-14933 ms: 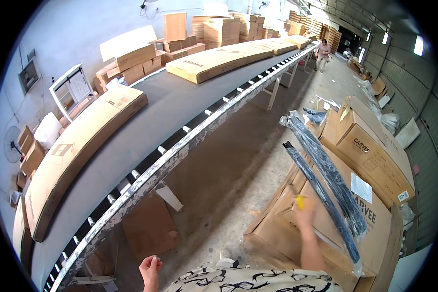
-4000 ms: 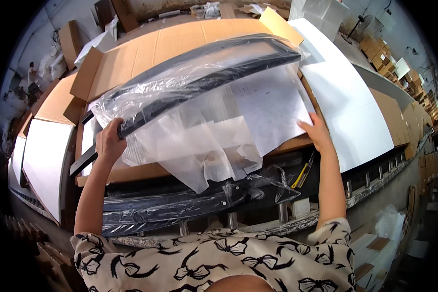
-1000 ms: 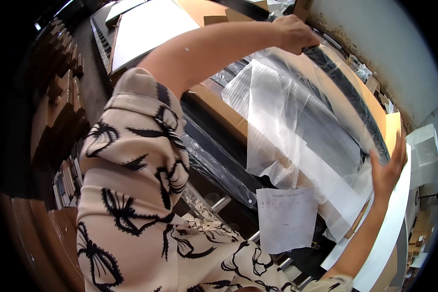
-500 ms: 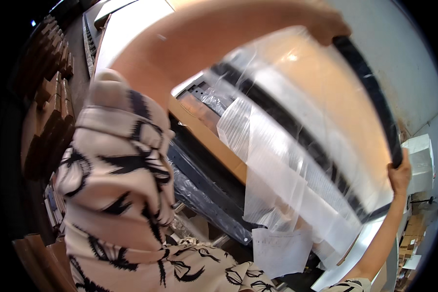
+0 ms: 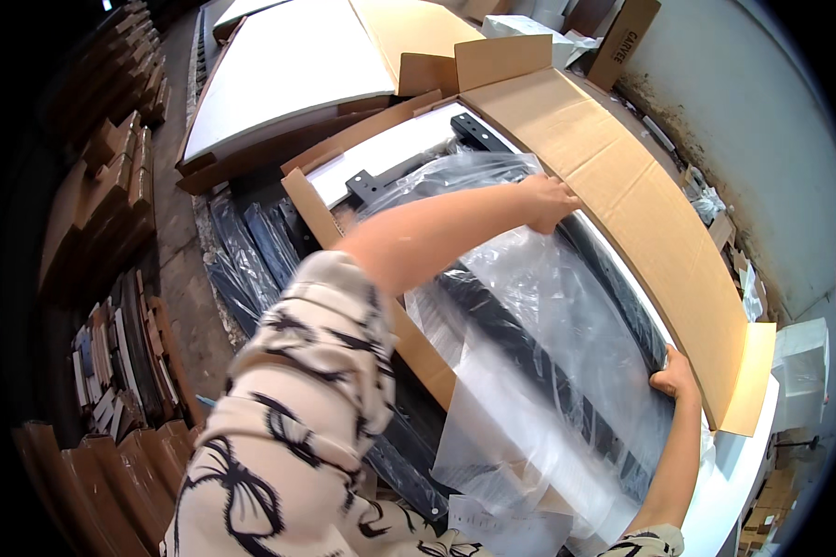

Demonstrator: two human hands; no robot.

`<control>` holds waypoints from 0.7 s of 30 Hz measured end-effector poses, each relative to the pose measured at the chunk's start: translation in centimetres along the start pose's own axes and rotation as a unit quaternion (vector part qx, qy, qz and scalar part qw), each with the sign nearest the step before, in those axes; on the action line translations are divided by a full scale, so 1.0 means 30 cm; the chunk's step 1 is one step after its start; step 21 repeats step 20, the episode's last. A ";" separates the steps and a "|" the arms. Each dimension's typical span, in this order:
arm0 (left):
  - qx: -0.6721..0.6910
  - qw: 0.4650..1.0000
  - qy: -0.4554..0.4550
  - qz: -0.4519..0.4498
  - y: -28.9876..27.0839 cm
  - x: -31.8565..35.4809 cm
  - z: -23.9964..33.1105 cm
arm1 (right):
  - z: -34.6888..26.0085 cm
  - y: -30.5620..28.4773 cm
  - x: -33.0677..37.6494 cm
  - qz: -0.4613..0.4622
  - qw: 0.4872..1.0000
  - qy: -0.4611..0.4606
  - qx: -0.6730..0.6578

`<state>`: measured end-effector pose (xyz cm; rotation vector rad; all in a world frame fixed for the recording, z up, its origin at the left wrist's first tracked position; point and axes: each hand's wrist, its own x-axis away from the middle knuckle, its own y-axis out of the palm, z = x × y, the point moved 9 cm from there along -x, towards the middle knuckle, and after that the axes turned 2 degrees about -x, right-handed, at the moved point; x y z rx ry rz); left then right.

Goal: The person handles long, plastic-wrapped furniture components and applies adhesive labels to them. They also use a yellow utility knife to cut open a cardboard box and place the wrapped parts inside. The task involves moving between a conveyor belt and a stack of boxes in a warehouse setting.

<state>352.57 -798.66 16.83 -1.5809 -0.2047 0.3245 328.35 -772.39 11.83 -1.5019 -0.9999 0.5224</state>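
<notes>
A black metal frame (image 5: pixel 615 283) in clear plastic wrap lies tilted over an open, long cardboard box (image 5: pixel 636 190). At the far end of its right-hand bar, my left hand (image 5: pixel 550 201) is closed round the bar and wrap. My right hand (image 5: pixel 676 374) grips the near end of the same bar, beside the box's right flap. Clear plastic (image 5: pixel 539 288) spans the frame's middle. Under its left bar lies a white foam sheet (image 5: pixel 515 408). Black brackets (image 5: pixel 365 186) show at the box's far end, on white foam (image 5: pixel 409 153).
A printed paper sheet (image 5: pixel 509 527) lies close to my body. Black plastic-wrapped bars (image 5: pixel 251 246) lie left of the box. Another carton with a white foam panel (image 5: pixel 293 70) stands behind. Stacked cartons (image 5: pixel 102 209) line the left; a wall (image 5: pixel 715 111) stands at right.
Both hands have brought the wrapped frame down from a raised position to the box, my left hand moving nearer and leftward. The box's right flap and far end now show.
</notes>
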 end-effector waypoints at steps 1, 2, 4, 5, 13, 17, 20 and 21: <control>0.037 0.998 0.008 -0.042 0.041 0.052 0.002 | -0.010 0.010 -0.010 -0.016 1.000 0.016 0.003; 0.048 0.997 0.016 -0.053 0.060 0.110 0.029 | 0.002 -0.003 0.003 -0.032 0.998 0.045 0.005; 0.111 0.992 -0.013 -0.058 0.030 0.274 0.020 | 0.116 -0.008 0.002 -0.014 0.997 0.072 0.023; 0.115 0.988 -0.045 -0.097 0.017 0.363 0.003 | 0.158 -0.006 -0.005 -0.023 0.996 0.080 0.030; 0.114 0.992 -0.012 0.060 0.047 0.631 -0.086 | 0.129 0.007 -0.038 -0.044 0.988 0.092 0.118; 0.121 0.990 0.001 0.071 0.056 0.629 -0.123 | 0.137 0.028 -0.082 -0.108 0.974 0.118 0.161; 0.132 0.991 -0.010 0.030 0.092 0.630 -0.144 | 0.140 0.056 -0.119 -0.169 0.955 0.118 0.212; 0.132 0.991 -0.010 0.030 0.092 0.630 -0.144 | 0.140 0.056 -0.119 -0.169 0.955 0.118 0.212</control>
